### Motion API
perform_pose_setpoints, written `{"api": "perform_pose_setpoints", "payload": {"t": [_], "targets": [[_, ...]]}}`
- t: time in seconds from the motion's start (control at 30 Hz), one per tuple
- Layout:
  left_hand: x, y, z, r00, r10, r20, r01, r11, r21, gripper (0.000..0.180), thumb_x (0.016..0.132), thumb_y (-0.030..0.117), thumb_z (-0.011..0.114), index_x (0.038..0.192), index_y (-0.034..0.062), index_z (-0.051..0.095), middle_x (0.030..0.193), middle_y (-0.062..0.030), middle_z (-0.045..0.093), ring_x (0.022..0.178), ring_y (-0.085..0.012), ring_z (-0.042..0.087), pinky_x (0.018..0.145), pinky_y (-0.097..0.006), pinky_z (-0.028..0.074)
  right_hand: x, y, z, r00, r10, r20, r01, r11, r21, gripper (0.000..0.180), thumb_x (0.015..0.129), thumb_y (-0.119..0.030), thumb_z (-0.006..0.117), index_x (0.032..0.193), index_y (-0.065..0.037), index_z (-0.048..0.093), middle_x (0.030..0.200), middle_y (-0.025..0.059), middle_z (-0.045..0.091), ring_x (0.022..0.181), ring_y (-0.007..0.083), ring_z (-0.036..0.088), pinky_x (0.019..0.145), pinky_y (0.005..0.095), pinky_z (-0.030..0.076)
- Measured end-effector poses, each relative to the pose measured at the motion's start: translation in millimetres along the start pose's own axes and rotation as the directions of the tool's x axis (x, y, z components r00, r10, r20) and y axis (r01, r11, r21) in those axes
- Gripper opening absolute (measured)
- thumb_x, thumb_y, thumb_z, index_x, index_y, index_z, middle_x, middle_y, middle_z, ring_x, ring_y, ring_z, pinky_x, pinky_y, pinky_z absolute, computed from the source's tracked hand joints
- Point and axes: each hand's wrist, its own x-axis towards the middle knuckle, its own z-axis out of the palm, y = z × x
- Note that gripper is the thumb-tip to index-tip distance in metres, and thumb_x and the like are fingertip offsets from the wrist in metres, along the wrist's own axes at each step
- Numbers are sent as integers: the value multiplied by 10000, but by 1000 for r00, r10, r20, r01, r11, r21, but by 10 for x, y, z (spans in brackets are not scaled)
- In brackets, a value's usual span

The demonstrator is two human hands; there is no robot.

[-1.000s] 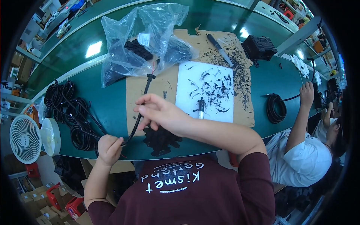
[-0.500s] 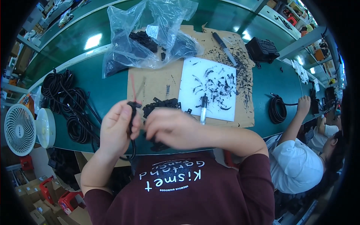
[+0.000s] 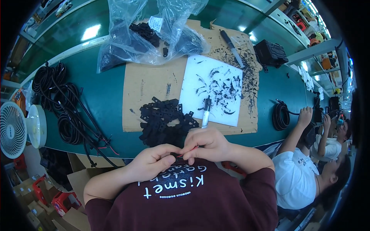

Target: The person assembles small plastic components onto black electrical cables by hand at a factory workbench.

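Close against the person's chest, just below the near edge of the green table (image 3: 104, 96), the left hand (image 3: 152, 163) and the right hand (image 3: 206, 145) now meet fingertip to fingertip, both closed in a pinch on the end of a black cable (image 3: 175, 154) with a glimpse of red wire at it. Half a second ago the same hands were raised over the cardboard sheet (image 3: 154, 82), and a second ago the left hand hung low beside the table while the right reached out over the board; so the work seems to have gone from fetching a piece to fine handling right at the body. What shows of the cable end is short and lies roughly left to right between the two pinches; which way its tip points cannot be told, as fingers cover it. Beyond the hands, a heap of small black plastic clips (image 3: 165, 119) sits at the board's near edge, touching a white paper sheet (image 3: 214, 90) with a marker pen (image 3: 206, 111) on it.
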Motion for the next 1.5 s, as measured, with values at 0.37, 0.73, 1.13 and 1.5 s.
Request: {"api": "perform_pose_setpoints", "payload": {"t": [0.37, 0.73, 1.13, 1.5], "targets": [[80, -21, -33, 923, -159, -350, 9, 919, -395, 123, 975, 144, 430, 985, 41, 496, 775, -34, 516, 598, -51, 427, 484, -175, 320, 399, 8, -490, 959, -233, -163, 1, 575, -818, 206, 817, -57, 609, 1012, 5, 597, 752, 115, 583, 674, 242, 606, 614, 315, 480], [130, 136, -16, 902, -219, -374, 0, 863, -506, 162, 972, 193, 456, 1032, 56, 516, 760, 0, 470, 591, -48, 370, 460, -177, 275, 485, -105, -465, 961, 95, -260, -227, 807, -546, 159, 835, -73, 604, 968, 6, 641, 842, 115, 663, 767, 219, 653, 681, 285, 506], [212, 177, 53, 976, -140, -169, 9, 793, -609, 165, 937, 151, 521, 1008, 23, 598, 870, -25, 565, 752, -76, 492, 600, -226, 393, 142, -170, -157, 908, 116, -402, -100, 993, 60, 236, 849, 66, 567, 1084, 45, 580, 962, 96, 606, 883, 179, 644, 773, 266, 526], [269, 190, 123, 961, -236, -144, 89, 757, -647, 189, 928, 190, 541, 1033, 44, 599, 809, 14, 530, 730, -67, 472, 590, -228, 378, 123, -46, -143, 920, -85, -382, -6, 973, -230, 138, 858, 66, 548, 992, 46, 574, 958, 89, 584, 867, 165, 639, 760, 249, 521]]}}
